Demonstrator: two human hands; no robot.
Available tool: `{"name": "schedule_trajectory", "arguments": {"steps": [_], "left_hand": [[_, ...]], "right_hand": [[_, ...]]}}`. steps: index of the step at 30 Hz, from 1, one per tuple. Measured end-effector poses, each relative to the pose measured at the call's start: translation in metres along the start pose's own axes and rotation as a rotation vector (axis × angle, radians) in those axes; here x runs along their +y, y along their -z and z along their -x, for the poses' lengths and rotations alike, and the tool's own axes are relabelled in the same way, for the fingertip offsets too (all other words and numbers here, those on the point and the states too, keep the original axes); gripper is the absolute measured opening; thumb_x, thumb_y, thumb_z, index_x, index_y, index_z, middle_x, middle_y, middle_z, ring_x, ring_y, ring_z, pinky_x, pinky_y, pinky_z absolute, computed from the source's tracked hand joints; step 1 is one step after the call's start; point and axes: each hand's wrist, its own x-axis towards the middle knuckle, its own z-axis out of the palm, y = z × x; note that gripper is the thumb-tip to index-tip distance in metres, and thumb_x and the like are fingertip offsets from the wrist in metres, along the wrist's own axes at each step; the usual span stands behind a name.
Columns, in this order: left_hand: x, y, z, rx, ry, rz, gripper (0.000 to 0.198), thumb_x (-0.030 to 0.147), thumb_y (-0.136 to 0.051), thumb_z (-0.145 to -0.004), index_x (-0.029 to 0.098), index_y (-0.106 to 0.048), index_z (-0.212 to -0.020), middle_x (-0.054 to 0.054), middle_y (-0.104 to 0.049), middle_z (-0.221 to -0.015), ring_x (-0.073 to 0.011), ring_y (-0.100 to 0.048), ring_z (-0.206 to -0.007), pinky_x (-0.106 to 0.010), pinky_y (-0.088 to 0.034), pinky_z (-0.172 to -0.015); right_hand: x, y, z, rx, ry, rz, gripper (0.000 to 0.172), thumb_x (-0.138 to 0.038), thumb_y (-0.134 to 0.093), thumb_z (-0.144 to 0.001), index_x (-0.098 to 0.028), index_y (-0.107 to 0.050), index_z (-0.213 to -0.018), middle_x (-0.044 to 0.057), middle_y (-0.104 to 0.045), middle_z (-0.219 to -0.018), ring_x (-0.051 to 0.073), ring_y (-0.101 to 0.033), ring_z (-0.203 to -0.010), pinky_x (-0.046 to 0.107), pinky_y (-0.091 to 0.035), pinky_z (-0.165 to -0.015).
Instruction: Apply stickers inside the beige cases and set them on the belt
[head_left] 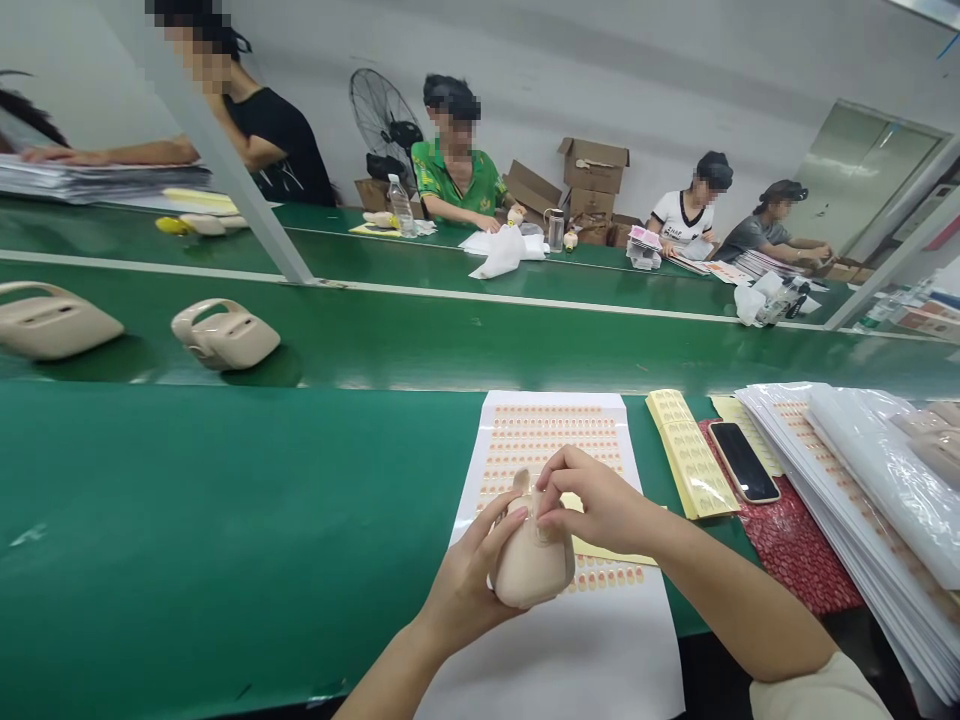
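A worker's left hand cups a smooth, rounded beige plastic casing above a green-topped bench, its grip closed around the shell's lower body. The right hand meets the casing from above, thumb and forefinger pinched together at its top edge; whether anything lies between those fingertips cannot be told. The casing is held just over a glossy white sticker sheet printed with tight rows of small orange-and-white ovals, most of the lower half already bare.

Just right of the sheet lies a long, pale yellow strip of embossed oval labels, tilted on the bench. Beside it a black smartphone rests face up on a crinkled red patterned bag. Further right, a thick, fanned stack of sheets carries clear, shiny plastic bags with beige parts showing dimly inside.

On the dark green conveyor belt beyond the bench sit two more beige casings with arched handles, one near the left edge and one just right of it, well apart from the hands.

Across the line, other people sit at a second green bench. One in a green shirt handles white, crumpled wrapping near a clear plastic water bottle. Open brown cardboard boxes stand against the white wall behind, next to a black floor fan.
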Motion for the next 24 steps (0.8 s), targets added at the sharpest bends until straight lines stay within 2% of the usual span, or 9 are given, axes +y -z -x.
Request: {"name": "schedule_trajectory", "arguments": {"steps": [5, 10, 13, 14, 16, 19, 21, 24], "left_hand": [[0.001, 0.002, -0.004, 0.010, -0.015, -0.036, 0.067, 0.032, -0.059, -0.079, 0.024, -0.023, -0.135, -0.019, -0.041, -0.126, -0.0281, -0.053, -0.110, -0.034, -0.054, -0.073], [0.002, -0.001, -0.006, 0.018, -0.029, -0.024, 0.068, 0.031, -0.060, -0.078, 0.023, -0.024, -0.135, -0.019, -0.041, -0.128, -0.0290, -0.052, -0.112, -0.037, -0.053, -0.077], [0.001, -0.002, -0.005, 0.043, -0.011, -0.016, 0.072, 0.030, -0.063, -0.075, 0.023, -0.024, -0.135, -0.019, -0.041, -0.129, -0.0298, -0.051, -0.112, -0.038, -0.053, -0.078], [0.000, -0.003, -0.004, 0.053, -0.003, -0.016, 0.073, 0.030, -0.064, -0.074, 0.024, -0.024, -0.135, -0.019, -0.041, -0.129, -0.0300, -0.051, -0.112, -0.039, -0.053, -0.078], [-0.002, -0.003, -0.002, 0.065, 0.010, -0.014, 0.076, 0.029, -0.066, -0.073, 0.024, -0.023, -0.136, -0.018, -0.041, -0.129, -0.0300, -0.051, -0.112, -0.039, -0.054, -0.078], [-0.002, -0.004, -0.001, 0.075, -0.001, -0.010, 0.077, 0.028, -0.066, -0.072, 0.024, -0.023, -0.136, -0.019, -0.042, -0.128, -0.0302, -0.052, -0.112, -0.040, -0.054, -0.078], [0.000, -0.004, -0.003, 0.074, -0.027, -0.005, 0.077, 0.029, -0.066, -0.073, 0.022, -0.023, -0.137, -0.019, -0.043, -0.127, -0.0311, -0.050, -0.113, -0.042, -0.053, -0.080], [0.005, -0.004, -0.005, 0.063, -0.068, 0.002, 0.077, 0.031, -0.065, -0.074, 0.023, -0.021, -0.137, -0.019, -0.044, -0.126, -0.0309, -0.049, -0.115, -0.043, -0.053, -0.081]], "right_hand": [[0.000, -0.002, 0.004, 0.057, 0.027, 0.069, 0.014, -0.004, -0.058, -0.074, -0.014, -0.051, -0.066, 0.003, -0.046, -0.092, 0.012, -0.050, -0.089, 0.030, -0.045, -0.083], [0.009, -0.007, 0.007, 0.132, 0.150, 0.140, 0.015, -0.004, -0.057, -0.074, -0.014, -0.050, -0.065, 0.005, -0.049, -0.093, 0.013, -0.053, -0.090, 0.030, -0.047, -0.085], [0.020, -0.011, 0.013, 0.187, 0.275, 0.236, 0.004, -0.011, -0.057, -0.078, -0.015, -0.057, -0.077, 0.007, -0.051, -0.098, 0.015, -0.054, -0.092, 0.031, -0.049, -0.083], [0.024, -0.012, 0.016, 0.196, 0.314, 0.280, 0.007, -0.013, -0.055, -0.080, -0.016, -0.059, -0.084, 0.008, -0.051, -0.101, 0.015, -0.054, -0.092, 0.031, -0.050, -0.082], [0.031, -0.014, 0.021, 0.196, 0.368, 0.355, 0.023, -0.015, -0.053, -0.082, -0.018, -0.057, -0.104, 0.011, -0.050, -0.110, 0.017, -0.053, -0.097, 0.033, -0.050, -0.083], [0.037, -0.014, 0.026, 0.191, 0.337, 0.362, 0.053, -0.021, -0.057, -0.081, -0.022, -0.039, -0.130, 0.013, -0.042, -0.125, 0.022, -0.044, -0.115, 0.038, -0.046, -0.093], [0.038, -0.013, 0.024, 0.185, 0.239, 0.285, 0.070, -0.029, -0.062, -0.078, -0.025, -0.026, -0.137, 0.012, -0.033, -0.134, 0.024, -0.032, -0.126, 0.043, -0.038, -0.101], [0.041, -0.012, 0.015, 0.122, 0.123, 0.104, 0.077, -0.039, -0.065, -0.073, -0.026, -0.025, -0.137, 0.009, -0.022, -0.141, 0.024, -0.019, -0.133, 0.045, -0.025, -0.109]]}}
